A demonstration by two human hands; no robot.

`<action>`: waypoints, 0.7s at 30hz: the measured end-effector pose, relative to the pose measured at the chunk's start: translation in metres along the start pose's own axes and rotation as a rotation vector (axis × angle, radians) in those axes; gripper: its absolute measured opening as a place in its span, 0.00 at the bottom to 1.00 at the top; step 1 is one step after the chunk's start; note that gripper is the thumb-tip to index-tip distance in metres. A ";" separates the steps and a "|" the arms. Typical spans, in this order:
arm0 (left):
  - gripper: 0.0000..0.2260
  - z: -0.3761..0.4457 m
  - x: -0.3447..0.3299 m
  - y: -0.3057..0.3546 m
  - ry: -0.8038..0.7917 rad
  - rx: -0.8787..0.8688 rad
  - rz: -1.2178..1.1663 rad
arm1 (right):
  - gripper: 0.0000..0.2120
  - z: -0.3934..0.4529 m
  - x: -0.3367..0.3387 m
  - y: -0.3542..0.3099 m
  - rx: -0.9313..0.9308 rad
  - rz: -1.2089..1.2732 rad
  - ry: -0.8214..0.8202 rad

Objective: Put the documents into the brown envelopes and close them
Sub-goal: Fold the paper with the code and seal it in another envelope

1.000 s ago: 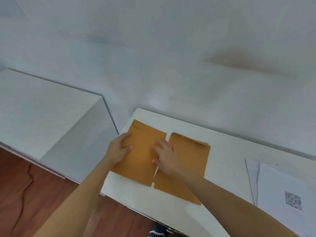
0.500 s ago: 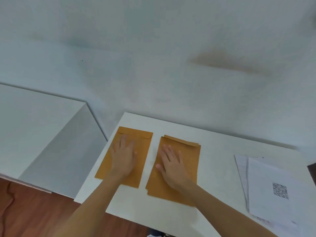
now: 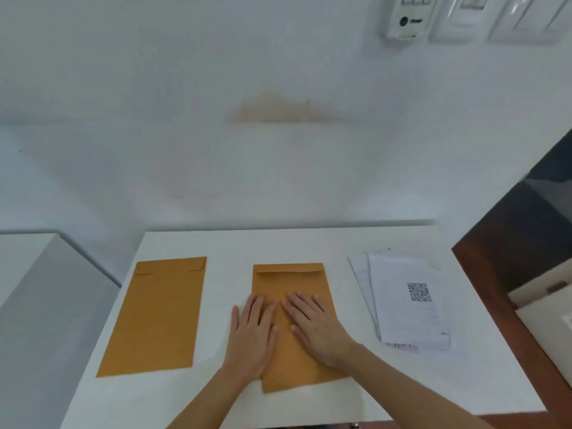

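Note:
Two brown envelopes lie flat on the white table (image 3: 309, 246). The left envelope (image 3: 158, 314) lies alone, flap folded at its far end. On the middle envelope (image 3: 292, 283) both hands rest palm down with fingers spread: my left hand (image 3: 252, 332) over its left edge and partly on the table, my right hand (image 3: 315, 326) on its centre. Neither hand grips anything. A stack of white documents (image 3: 405, 301), the top sheet carrying a QR code, lies to the right of the middle envelope.
A white cabinet (image 3: 37, 305) stands lower at the left. A white wall rises behind the table, with a wall controller (image 3: 408, 17) and switches (image 3: 526, 20) at the upper right. Dark wooden floor and a pale box (image 3: 548, 308) show at the right.
The view swung right and up. My left hand left the left envelope and now lies beside my right hand on the middle envelope. The envelopes lie further apart.

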State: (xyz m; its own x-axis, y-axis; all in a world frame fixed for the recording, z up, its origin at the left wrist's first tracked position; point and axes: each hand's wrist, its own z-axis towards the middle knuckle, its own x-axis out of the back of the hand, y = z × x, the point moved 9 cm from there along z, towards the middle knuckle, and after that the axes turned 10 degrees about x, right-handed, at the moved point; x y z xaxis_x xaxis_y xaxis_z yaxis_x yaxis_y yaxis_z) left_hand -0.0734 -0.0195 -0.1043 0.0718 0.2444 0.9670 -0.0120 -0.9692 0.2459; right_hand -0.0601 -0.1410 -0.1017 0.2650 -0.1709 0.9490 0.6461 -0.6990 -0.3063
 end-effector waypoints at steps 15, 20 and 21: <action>0.28 0.068 -0.003 0.013 -0.189 -0.007 0.000 | 0.54 0.032 0.028 0.067 -0.280 0.054 -0.117; 0.29 0.079 0.006 0.014 -0.205 0.077 0.000 | 0.56 0.040 0.034 0.069 -0.290 0.042 -0.159; 0.28 0.080 0.011 0.019 -0.195 0.098 -0.007 | 0.55 0.038 0.037 0.069 -0.298 0.088 -0.141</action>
State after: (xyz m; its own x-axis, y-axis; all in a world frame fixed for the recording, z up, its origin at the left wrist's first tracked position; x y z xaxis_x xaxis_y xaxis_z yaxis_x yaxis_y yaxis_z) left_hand 0.0070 -0.0381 -0.0945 0.2628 0.2499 0.9319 0.0856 -0.9681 0.2355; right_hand 0.0215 -0.1695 -0.0910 0.4208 -0.1564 0.8936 0.3841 -0.8616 -0.3317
